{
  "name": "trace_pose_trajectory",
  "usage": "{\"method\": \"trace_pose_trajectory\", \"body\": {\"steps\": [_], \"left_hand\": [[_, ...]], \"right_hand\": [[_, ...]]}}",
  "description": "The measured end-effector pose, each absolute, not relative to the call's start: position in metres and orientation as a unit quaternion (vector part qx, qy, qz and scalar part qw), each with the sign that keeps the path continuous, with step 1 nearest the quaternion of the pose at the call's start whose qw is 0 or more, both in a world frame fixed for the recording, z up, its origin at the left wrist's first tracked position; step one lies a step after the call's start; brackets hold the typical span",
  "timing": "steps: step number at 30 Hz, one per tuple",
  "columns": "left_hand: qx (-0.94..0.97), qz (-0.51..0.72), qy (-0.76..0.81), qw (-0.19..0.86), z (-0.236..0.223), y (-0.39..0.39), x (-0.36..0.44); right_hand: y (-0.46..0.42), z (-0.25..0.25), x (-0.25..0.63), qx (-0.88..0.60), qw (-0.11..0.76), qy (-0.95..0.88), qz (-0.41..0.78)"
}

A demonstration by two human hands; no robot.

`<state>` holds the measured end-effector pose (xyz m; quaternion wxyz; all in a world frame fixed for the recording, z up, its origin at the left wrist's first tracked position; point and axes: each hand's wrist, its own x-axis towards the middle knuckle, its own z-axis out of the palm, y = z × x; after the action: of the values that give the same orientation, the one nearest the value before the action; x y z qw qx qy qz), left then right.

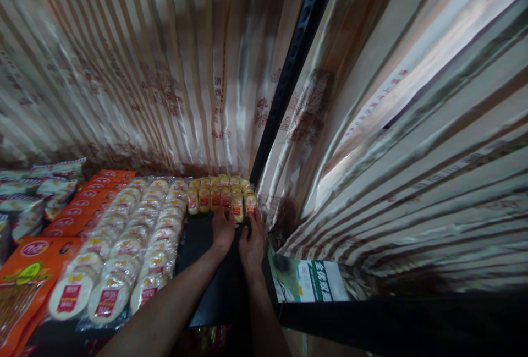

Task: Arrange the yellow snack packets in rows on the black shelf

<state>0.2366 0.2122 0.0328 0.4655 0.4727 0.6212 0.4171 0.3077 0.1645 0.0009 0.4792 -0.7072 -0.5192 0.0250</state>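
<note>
Two rows of small yellow packaged cakes (203, 199) with red labels stand at the back right corner of a dark shelf (206, 269). My left hand (223, 229) reaches to the front row, its fingers bent in against the lower part of one packet. Close beside it, my right hand (252, 244) has its thumb and fingers around the bottom of the end packaged cake (249, 203). Another packaged cake (236, 208) stands between the hands, slightly forward of its neighbours. My fingertips are partly hidden and dim.
To the left run three rows of round, flat wrapped cakes (106, 301), overlapping. Beyond them lie orange snack packets (33, 269) and whitish bags (58, 196). A black slotted post (284, 84) rises at the corner. Pleated printed sheeting (185, 71) hangs behind and to the right. A green-and-white package (311, 281) lies right of the shelf.
</note>
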Motion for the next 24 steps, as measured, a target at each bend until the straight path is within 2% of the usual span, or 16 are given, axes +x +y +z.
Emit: {"method": "trace_pose_trajectory", "body": {"steps": [11,19,24], "left_hand": [[0.469,0.469,0.584,0.468,0.020,0.211,0.238],[0.543,0.434,0.621,0.362,0.012,0.213,0.236],[0.556,0.439,0.612,0.353,0.012,0.211,0.235]], "right_hand": [[0.165,0.001,0.307,-0.709,0.465,-0.530,0.011],[0.165,0.003,0.307,-0.719,0.435,-0.542,0.013],[0.165,0.004,0.307,-0.724,0.427,-0.542,0.011]]}}
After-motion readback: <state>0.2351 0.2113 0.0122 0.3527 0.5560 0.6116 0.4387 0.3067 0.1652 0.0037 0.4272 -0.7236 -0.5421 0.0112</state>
